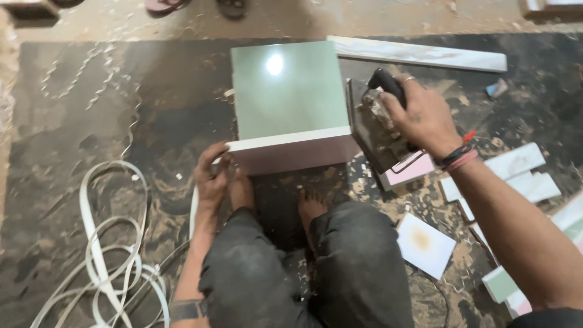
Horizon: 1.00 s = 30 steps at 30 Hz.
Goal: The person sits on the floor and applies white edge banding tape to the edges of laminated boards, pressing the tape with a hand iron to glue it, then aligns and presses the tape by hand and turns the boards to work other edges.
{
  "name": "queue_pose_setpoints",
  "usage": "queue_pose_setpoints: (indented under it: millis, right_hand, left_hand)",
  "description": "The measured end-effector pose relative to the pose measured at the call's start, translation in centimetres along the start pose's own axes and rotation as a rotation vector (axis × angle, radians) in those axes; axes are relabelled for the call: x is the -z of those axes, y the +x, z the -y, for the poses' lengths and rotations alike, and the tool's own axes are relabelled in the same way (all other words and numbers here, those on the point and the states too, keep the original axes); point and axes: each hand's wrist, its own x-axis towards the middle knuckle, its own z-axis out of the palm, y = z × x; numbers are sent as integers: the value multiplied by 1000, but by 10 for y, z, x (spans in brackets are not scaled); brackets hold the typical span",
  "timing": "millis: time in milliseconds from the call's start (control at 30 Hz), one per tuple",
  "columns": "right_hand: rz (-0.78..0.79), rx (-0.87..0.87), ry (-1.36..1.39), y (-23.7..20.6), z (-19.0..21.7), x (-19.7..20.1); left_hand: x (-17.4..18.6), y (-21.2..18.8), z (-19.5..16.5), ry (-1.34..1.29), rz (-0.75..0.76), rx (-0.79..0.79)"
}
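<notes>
Partly hidden, the iron (381, 130) was clutched by the right hand (422, 118) beside the green box (288, 100) on the floor; the box's white edge was pinched by the left hand (212, 179), fingertips obscured.

Carpentry workshop: shavings (91, 67) littering floor, edge-banding coils (100, 261), laminate offcuts (516, 161), panel (288, 91).

My right hand (422, 118) covered most of the iron's (379, 130) handle; sandals (197, 6) were cropped by the top edge, and the coiled white strip (106, 267) ran off below.
</notes>
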Motion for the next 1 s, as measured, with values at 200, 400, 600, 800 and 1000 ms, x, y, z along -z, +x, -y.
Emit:
queue_pose_setpoints:
  millis: [200, 400, 600, 800, 1000]
  right_hand:
    - [50, -254, 524, -10, -112, 16]
    - [385, -95, 327, -84, -180, -39]
    - [918, -206, -131, -173, -206, -99]
    - [928, -301, -234, -208, -216, -112]
    - [303, -136, 510, -120, -164, -93]
  left_hand:
    - [11, 9, -28, 222, 80, -118]
    - [21, 24, -50, 183, 224, -185]
    - [22, 27, -54, -2, 255, 104]
    - [21, 24, -56, 67, 244, 88]
    - [18, 27, -67, 33, 240, 224]
